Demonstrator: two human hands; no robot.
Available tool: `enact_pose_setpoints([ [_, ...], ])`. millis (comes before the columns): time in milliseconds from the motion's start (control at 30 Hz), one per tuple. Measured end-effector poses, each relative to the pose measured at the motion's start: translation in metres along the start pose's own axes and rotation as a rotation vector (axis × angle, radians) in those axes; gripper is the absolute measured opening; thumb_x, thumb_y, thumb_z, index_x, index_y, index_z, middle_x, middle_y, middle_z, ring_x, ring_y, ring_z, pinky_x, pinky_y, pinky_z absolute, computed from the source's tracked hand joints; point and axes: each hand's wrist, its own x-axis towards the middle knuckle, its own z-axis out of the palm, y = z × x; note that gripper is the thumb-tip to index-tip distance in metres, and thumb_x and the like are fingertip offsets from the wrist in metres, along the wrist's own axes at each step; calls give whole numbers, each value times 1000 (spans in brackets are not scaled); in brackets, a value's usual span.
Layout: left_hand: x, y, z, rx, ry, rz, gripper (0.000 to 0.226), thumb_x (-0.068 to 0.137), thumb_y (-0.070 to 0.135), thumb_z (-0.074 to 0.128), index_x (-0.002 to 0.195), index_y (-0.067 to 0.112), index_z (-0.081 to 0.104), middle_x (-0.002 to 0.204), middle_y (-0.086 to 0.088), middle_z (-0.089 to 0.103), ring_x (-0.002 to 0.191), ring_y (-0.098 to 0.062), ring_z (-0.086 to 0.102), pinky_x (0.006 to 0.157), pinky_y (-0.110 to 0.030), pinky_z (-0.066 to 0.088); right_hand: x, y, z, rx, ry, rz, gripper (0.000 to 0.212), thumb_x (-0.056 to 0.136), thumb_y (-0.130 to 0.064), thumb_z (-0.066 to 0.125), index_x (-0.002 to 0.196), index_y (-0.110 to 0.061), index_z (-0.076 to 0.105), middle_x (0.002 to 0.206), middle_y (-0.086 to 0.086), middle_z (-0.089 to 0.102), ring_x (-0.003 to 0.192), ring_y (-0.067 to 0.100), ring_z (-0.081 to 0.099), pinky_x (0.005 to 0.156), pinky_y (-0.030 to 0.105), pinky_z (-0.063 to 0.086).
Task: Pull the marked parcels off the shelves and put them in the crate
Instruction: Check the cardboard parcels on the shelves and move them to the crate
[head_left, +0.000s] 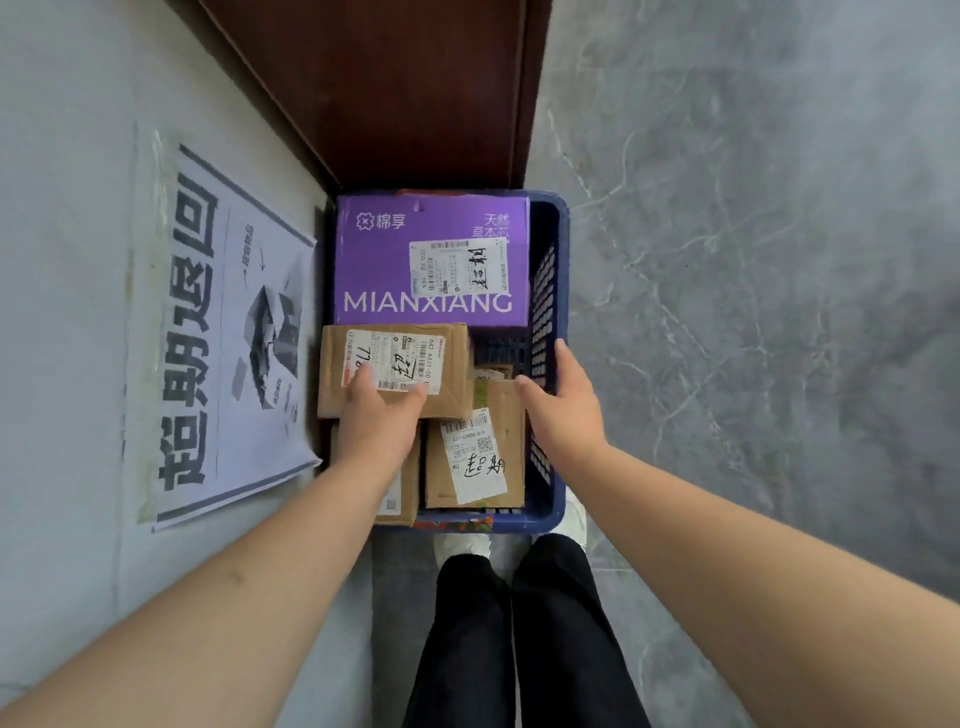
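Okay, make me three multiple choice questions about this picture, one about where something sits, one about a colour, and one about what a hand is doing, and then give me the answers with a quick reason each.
1. Where in the crate does the purple box lie?
A. at the far end, by the wooden panel
B. at the near end, by the shoes
C. outside it, on the floor

2. What colour is the crate?
A. red
B. blue
C. green

3. What is the left hand doing?
A. hanging free in the air
B. gripping the crate's rim
C. resting on a brown parcel

Answers:
1. A, the purple box fills the end nearest the wooden panel.
2. B, its slotted walls and rim are dark blue.
3. C, the fingers lie over the parcel's white label, while the right hand is at the crate's right wall.
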Motion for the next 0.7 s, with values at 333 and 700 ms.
enact_pose_setpoints([
  [333,-184,125,77,466,-353,632,80,92,43,61,155,15,20,164,-7,10,150,-18,11,119,-31,11,-134,-14,-167,-71,470,136,71,95,-48,50,156,-35,14,165,-3,-9,151,16,-10,119,43,-11],
  [700,-431,215,169,690,-754,1209,82,91,46,61,156,19,19,165,-5,5,151,-20,6,121,-34,9,-337,31,-366,130,996,364,73,95,-55,48,156,-34,14,165,-2,-9,152,17,-6,119,43,-6],
])
